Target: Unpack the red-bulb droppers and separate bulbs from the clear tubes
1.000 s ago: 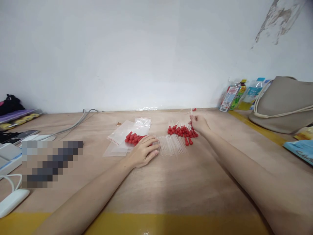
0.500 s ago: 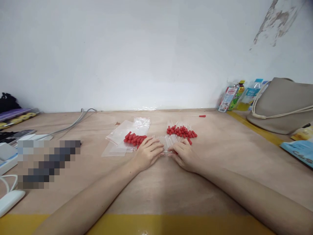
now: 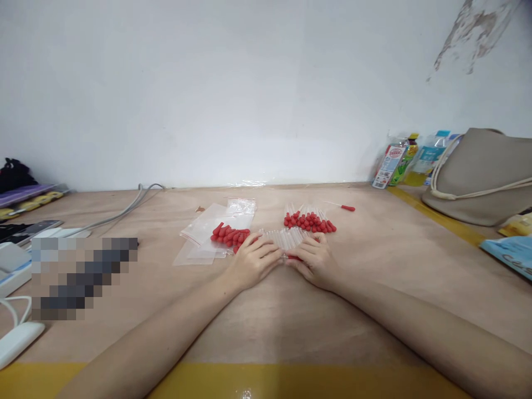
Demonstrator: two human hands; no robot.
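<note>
Between my hands lies a row of clear glass tubes [image 3: 286,238]. My left hand [image 3: 256,258] is closed on a glass dropper tube, only whose end shows at the fingertips. A red rubber bulb [image 3: 294,257] is pinched in my right hand [image 3: 315,258], facing that tube end; whether they touch is too small to tell. Loose red bulbs [image 3: 228,236] are heaped beside my left hand. Behind my right hand is a pile of droppers [image 3: 310,221], red bulbs toward me. One single dropper [image 3: 348,208] lies apart, farther back.
Flat clear plastic bags [image 3: 203,227] lie at left, partly under the bulbs. A grey cable [image 3: 120,209], a white power strip [image 3: 14,280] and a white device [image 3: 20,343] are farther left. Bottles [image 3: 430,158], a carton [image 3: 388,166] and a grey-beige bag [image 3: 477,177] stand at right.
A red bulb now shows at my right fingertips, meeting the tube end from the left hand. The single dropper at the back has rolled toward me and turned slightly.
</note>
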